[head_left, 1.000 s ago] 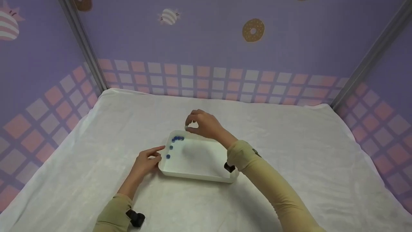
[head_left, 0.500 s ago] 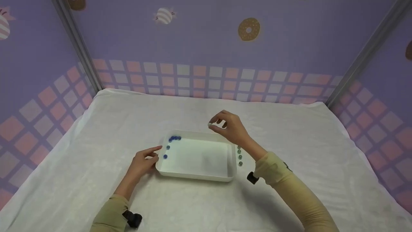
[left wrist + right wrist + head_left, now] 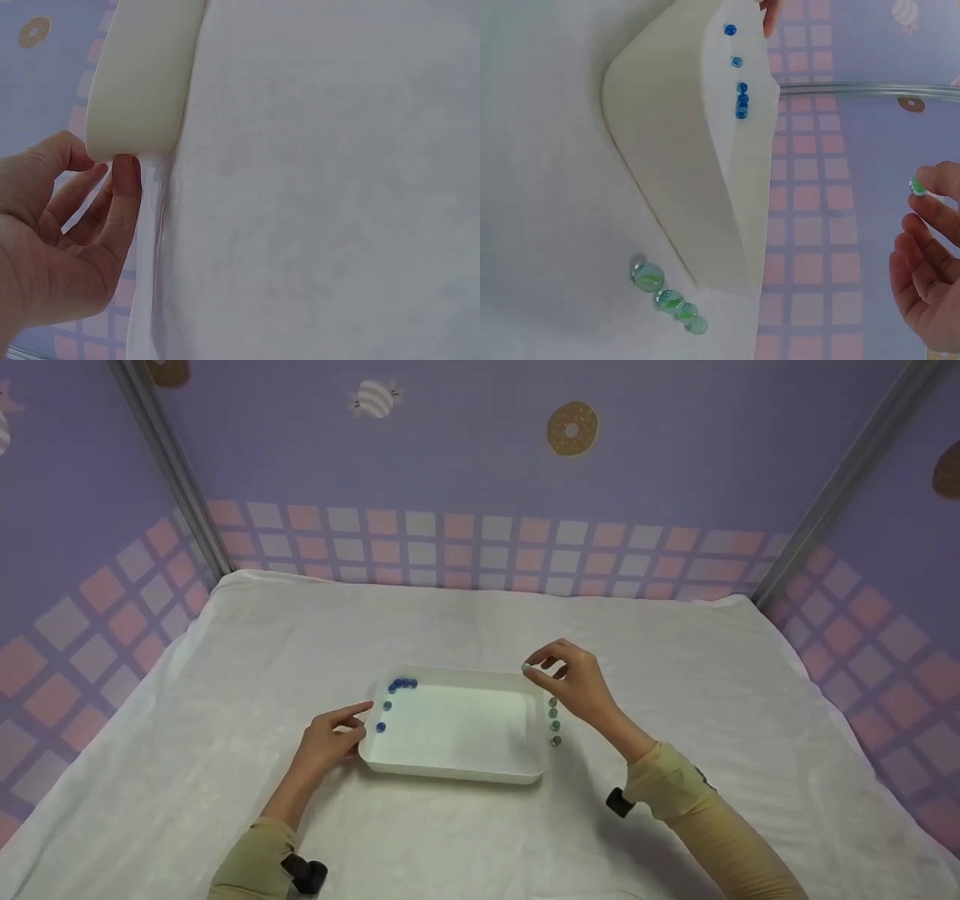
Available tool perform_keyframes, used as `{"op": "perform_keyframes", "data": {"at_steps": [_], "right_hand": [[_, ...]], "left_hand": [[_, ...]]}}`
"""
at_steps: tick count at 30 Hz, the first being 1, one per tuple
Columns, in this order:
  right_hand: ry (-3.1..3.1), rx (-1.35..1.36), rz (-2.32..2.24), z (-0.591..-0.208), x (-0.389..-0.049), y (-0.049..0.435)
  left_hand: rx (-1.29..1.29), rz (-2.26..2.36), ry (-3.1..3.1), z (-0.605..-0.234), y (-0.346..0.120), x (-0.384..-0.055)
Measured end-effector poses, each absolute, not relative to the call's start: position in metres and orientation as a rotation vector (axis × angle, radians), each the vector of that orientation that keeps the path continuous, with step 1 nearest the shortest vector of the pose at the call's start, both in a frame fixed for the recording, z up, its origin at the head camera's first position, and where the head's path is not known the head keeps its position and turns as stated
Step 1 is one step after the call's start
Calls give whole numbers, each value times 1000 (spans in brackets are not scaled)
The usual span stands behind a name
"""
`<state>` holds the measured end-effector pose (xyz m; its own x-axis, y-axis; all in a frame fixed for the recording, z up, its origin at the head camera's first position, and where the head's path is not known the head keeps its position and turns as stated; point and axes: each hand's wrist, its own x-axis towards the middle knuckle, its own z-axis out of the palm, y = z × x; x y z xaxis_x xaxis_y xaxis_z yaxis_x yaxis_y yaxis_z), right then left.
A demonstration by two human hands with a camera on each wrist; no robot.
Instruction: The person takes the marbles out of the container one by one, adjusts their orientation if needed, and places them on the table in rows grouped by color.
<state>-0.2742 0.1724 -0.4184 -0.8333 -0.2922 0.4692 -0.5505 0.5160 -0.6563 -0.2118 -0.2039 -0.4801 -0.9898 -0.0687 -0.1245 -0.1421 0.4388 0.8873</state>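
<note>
A shallow white tray [image 3: 450, 775] stands mid-table in the head view. Several blue marbles [image 3: 405, 683] lie inside it along the left end and far left corner. My left hand [image 3: 328, 742] touches the tray's left end; in the left wrist view its fingertips [image 3: 126, 169] press on the wall. Between thumb and forefinger my right hand [image 3: 574, 679] pinches a clear marble with a green swirl [image 3: 918, 187], held up over the tray's far right corner. On the cloth beside the tray's right end sits a row of several green-swirled marbles [image 3: 555, 726].
A white cloth [image 3: 690, 675] covers the table. Purple walls [image 3: 480, 442] with a pink and white checked band stand at the back and both sides, with grey metal posts [image 3: 176, 472] at the corners.
My right hand has moved right from the tray's far left corner, still pinching the marble, and then lowered a little. The green marbles beside the tray have come into sight. The left hand stays at the tray.
</note>
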Motion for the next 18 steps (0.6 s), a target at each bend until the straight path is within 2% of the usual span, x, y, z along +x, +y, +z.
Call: {"op": "perform_keyframes", "data": {"at_steps": [18], "right_hand": [[-2573, 521, 1240, -449, -253, 206]], "left_hand": [[-180, 1575, 2640, -478, -205, -212]]}}
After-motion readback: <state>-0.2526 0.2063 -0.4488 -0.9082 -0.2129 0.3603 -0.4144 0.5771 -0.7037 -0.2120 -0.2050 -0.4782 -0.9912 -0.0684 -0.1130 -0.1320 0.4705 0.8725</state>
